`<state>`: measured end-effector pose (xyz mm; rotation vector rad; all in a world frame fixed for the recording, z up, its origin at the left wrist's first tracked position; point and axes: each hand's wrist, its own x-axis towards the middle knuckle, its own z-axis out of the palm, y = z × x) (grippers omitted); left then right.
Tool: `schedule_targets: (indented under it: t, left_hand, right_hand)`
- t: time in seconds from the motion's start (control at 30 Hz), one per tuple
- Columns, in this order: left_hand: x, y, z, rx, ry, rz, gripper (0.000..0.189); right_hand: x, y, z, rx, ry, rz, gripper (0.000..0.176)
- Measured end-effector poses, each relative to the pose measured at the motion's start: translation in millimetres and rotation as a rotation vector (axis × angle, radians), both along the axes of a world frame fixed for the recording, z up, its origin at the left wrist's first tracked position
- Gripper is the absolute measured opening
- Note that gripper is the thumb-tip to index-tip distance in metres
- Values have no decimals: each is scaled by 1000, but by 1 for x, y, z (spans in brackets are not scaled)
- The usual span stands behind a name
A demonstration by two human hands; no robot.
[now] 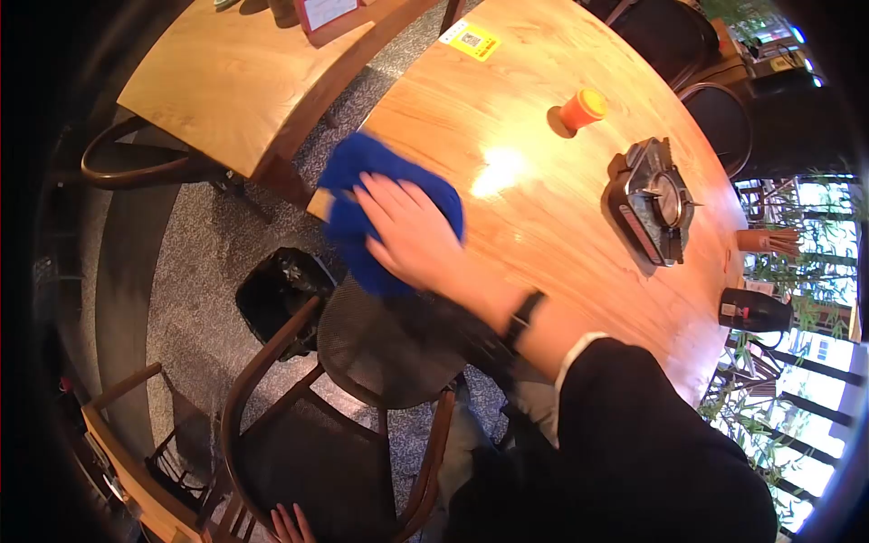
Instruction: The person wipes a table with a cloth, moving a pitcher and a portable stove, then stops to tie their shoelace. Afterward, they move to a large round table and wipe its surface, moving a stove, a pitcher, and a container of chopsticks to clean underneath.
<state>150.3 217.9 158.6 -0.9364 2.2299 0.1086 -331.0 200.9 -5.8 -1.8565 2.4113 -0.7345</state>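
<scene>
My right hand (407,226) lies over a blue cloth (367,158) at the near left corner of the wooden table (543,226). Its fingers stretch across the cloth and press it down, while part of the cloth hangs past the table edge. A dark band circles that wrist. At the bottom of the view only the fingers of my left hand (291,525) show, stretched out beside the dark wooden chair (321,452). Nothing is visible in them.
On the table stand a portable gas stove (654,204), an orange cup with a yellow top (584,109), a holder of sticks (769,241) and a dark pot (756,310). A yellow sticker (471,41) lies near the far edge. A black bin (285,294) sits below.
</scene>
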Motion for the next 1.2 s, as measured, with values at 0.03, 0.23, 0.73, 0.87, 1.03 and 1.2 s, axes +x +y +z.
schedule_targets:
  t: [0.03, 0.23, 0.73, 0.87, 1.03, 1.2]
  left_hand:
    - [1, 0, 1, 0, 7, -7, 66]
    - [7, -6, -10, -8, -7, -37, 70]
    - [-9, 3, -6, -67, -87, -89, 57]
    - [10, 2, -16, -93, -50, -145, 57]
    - [16, 5, -18, -107, -45, -155, 58]
    - [22, 5, -22, -99, -52, -144, 59]
  right_hand:
    - [2, 40, 12, 65, -84, 38, 66]
    - [-34, 256, -1, 276, 86, -406, 53]
    - [-104, 182, -3, 103, 27, -336, 71]
    - [-138, 192, 4, 135, -76, -294, 68]
    - [-162, 70, -8, -124, -46, -362, 59]
    - [-129, 131, 0, -104, -195, -184, 65]
